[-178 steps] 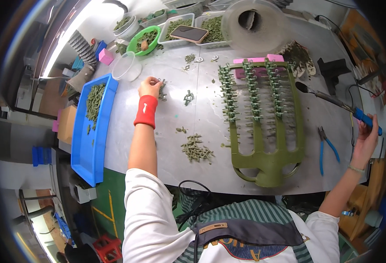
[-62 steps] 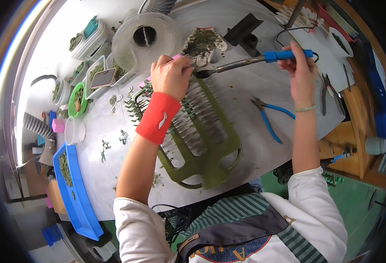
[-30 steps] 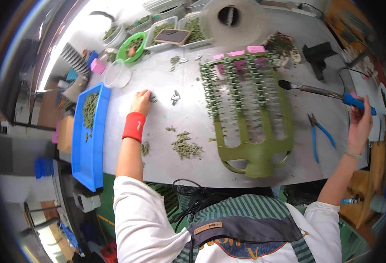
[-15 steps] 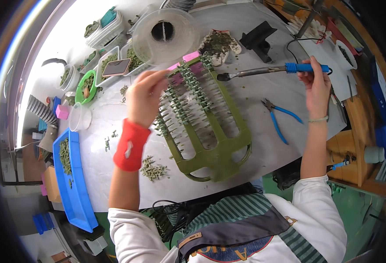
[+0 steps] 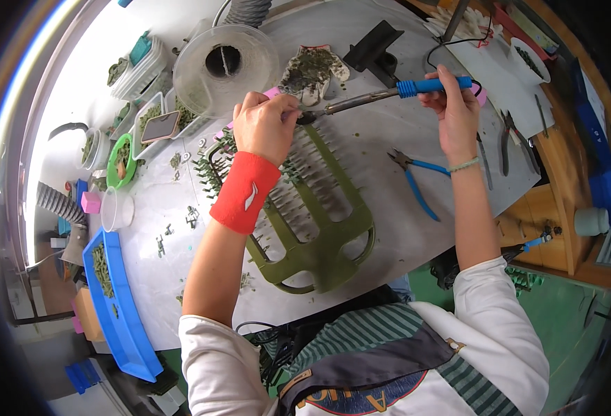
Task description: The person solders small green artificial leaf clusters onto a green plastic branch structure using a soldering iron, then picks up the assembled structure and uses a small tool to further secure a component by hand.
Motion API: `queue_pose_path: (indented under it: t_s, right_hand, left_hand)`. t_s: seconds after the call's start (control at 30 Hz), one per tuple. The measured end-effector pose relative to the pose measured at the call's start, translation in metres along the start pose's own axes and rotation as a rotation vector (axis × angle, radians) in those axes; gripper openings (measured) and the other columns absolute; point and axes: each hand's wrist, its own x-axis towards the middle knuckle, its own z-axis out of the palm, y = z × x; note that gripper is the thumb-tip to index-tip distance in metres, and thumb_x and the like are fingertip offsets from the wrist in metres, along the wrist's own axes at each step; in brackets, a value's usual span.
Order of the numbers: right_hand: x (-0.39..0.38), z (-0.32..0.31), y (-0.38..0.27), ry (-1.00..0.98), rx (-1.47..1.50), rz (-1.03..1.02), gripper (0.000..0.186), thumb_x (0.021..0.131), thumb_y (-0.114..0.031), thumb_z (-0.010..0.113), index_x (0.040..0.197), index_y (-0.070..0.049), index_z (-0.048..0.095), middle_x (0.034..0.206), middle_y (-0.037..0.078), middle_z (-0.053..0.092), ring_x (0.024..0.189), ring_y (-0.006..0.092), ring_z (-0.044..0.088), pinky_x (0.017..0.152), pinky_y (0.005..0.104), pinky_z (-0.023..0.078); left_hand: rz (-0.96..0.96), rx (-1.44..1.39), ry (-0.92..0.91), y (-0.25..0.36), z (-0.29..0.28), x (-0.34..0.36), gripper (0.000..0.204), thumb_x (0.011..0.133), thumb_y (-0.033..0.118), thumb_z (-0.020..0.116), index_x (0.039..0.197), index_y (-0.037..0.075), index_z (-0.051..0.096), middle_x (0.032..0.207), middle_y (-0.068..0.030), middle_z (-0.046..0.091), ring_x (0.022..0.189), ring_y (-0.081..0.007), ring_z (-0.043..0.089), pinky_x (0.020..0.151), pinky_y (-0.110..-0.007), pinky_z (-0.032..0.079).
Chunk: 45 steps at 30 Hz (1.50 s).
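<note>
My right hand (image 5: 451, 104) grips the blue handle of a soldering iron (image 5: 364, 99), its dark tip pointing left. My left hand (image 5: 267, 128) is pinched close beside that tip; whatever its fingertips hold is too small to make out. Beneath both lies an olive-green plastic rack (image 5: 331, 243) with rows of upright pins. Small dark green pieces (image 5: 291, 170) sit along some of its rows, partly hidden by my left hand and red wristband.
Blue-handled cutters (image 5: 416, 182) lie right of the rack, with black pliers (image 5: 515, 142) farther right. A stained glove (image 5: 312, 73), black stand (image 5: 376, 54) and clear round hood (image 5: 250, 66) stand behind. Leftward are a phone (image 5: 160, 126), green bowl (image 5: 119, 163) and blue tray (image 5: 131, 333).
My left hand has moved right, from the rack's far left side to beside the iron's tip. The whole view has shifted, and my right hand still holds the iron.
</note>
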Motion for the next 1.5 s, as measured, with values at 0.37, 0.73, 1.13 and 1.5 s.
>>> queue_pose_path:
  t_s: [0.37,0.73,1.13,1.5]
  right_hand:
    - [0.003,0.002,0.009,0.005,0.013,0.025,0.028,0.085,-0.03,0.066,0.087,-0.002,0.064,0.072,0.005,0.065,0.06,0.0128,0.064,0.06,0.0248,0.052]
    - [0.004,0.0,0.006,0.011,0.023,0.034,0.028,0.084,-0.03,0.066,0.085,-0.002,0.064,0.069,0.005,0.064,0.059,0.0125,0.064,0.058,0.0243,0.052]
    - [-0.002,-0.005,-0.011,0.005,-0.064,-0.064,0.028,0.085,-0.029,0.066,0.084,-0.001,0.066,0.071,0.007,0.066,0.059,0.0133,0.064,0.058,0.0242,0.052]
    - [-0.006,-0.022,-0.023,0.079,-0.118,-0.023,0.026,0.084,-0.026,0.067,0.09,0.0,0.065,0.076,0.005,0.063,0.063,0.0096,0.059,0.064,0.0202,0.05]
  left_hand:
    - [0.022,0.076,-0.043,0.001,-0.001,0.003,0.01,0.07,0.016,0.071,0.08,0.015,0.068,0.072,0.0047,0.067,0.083,-0.0166,0.055,0.078,-0.034,0.038]
    - [0.024,0.091,-0.038,0.0,-0.001,0.004,0.012,0.07,0.018,0.072,0.082,0.016,0.069,0.072,0.0054,0.067,0.083,-0.0164,0.055,0.078,-0.034,0.037]
    - [0.06,0.122,-0.051,0.001,0.003,0.004,0.012,0.071,0.018,0.071,0.083,0.015,0.068,0.072,0.0035,0.066,0.082,-0.018,0.055,0.078,-0.034,0.038]
    - [-0.256,-0.309,0.163,-0.072,-0.073,-0.032,0.014,0.085,0.014,0.065,0.095,0.004,0.065,0.081,-0.0018,0.067,0.071,-0.008,0.058,0.067,-0.023,0.048]
